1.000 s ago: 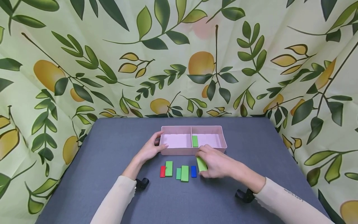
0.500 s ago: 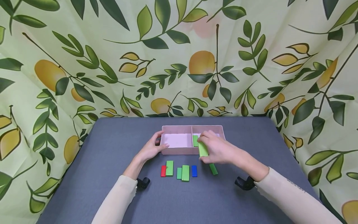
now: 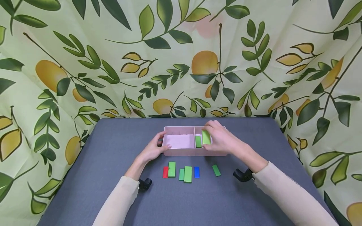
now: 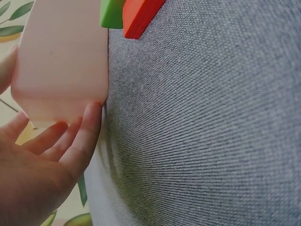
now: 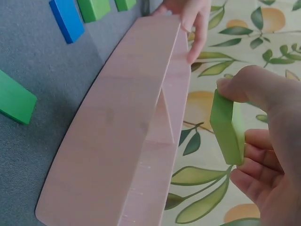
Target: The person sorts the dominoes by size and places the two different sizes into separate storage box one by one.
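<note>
Leaf-and-fruit-printed cloth rises behind the grey tabletop, and we see only a narrow strip of that surface between its far edge and the pink two-compartment box. To either side, the grey stretches much wider.

Our left hand grips the box by its left end, fingers against the end wall and thumb at the near corner. Our right hand pinches a light-green rectangular block between thumb and fingers, over the right compartment; the right wrist view shows it apart from the walls. Just left of it we find a shorter green block inside, close beside the divider. More of the pink floor shows in the left compartment.

Below the front wall, separated from it by a band of grey, we have a loose row: a red block just beside a tall green block, a small teal-green block just beside another tall green block, then a blue block. Past a wider gap, a dark-green block lies slanted.
</note>
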`<state>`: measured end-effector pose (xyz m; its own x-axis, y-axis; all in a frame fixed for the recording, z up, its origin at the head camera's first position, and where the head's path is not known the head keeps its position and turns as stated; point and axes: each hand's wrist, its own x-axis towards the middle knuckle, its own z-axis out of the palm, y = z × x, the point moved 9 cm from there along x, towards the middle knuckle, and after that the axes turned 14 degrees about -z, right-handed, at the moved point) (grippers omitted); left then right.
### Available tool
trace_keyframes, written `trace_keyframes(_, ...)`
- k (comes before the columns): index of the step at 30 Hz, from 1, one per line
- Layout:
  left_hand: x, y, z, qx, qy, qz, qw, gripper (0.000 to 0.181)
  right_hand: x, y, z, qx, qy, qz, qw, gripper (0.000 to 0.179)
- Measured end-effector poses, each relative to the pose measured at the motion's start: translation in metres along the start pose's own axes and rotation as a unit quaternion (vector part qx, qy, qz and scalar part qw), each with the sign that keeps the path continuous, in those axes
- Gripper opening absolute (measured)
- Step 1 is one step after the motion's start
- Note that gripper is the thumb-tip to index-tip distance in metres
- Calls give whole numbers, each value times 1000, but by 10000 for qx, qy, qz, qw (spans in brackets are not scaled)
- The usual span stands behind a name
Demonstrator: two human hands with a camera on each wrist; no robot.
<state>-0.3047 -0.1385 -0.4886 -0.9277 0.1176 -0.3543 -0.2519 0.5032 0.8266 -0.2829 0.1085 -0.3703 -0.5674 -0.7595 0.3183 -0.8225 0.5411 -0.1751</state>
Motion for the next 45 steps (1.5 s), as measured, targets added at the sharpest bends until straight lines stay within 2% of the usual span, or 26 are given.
trace_keyframes(8, -1, 3, 0, -50, -20, 36, 10000, 75, 4, 17, 11, -39, 56, 86, 9999, 60)
trace_keyframes(14, -1, 1, 0, -112, 14, -36, 9999, 76, 5, 32, 28, 80, -137, 367, 9992, 60)
trace_keyframes(24, 0, 1, 0, -103, 27, 28, 9999, 76, 7, 58, 61, 297, -610, 802, 9945, 61)
trace_keyframes(29, -1, 0, 0, -132, 49, -31, 9999, 76, 7, 61, 74, 281, -888, 749, 9928, 62)
trace_keyframes(37, -1, -1, 1, -108, 89, -25, 9999, 75, 6, 61, 83, 421, -1062, 647, 9913, 59)
trace_keyframes(42, 0, -2, 0, -126, 94, -79, 9998, 75, 8, 64, 91, 456, -1311, 637, 9883, 55)
trace_keyframes(45, 0, -1, 0, -150, 69, 6, 9999, 75, 9, 63, 95, 397, -1451, 563, 9870, 53)
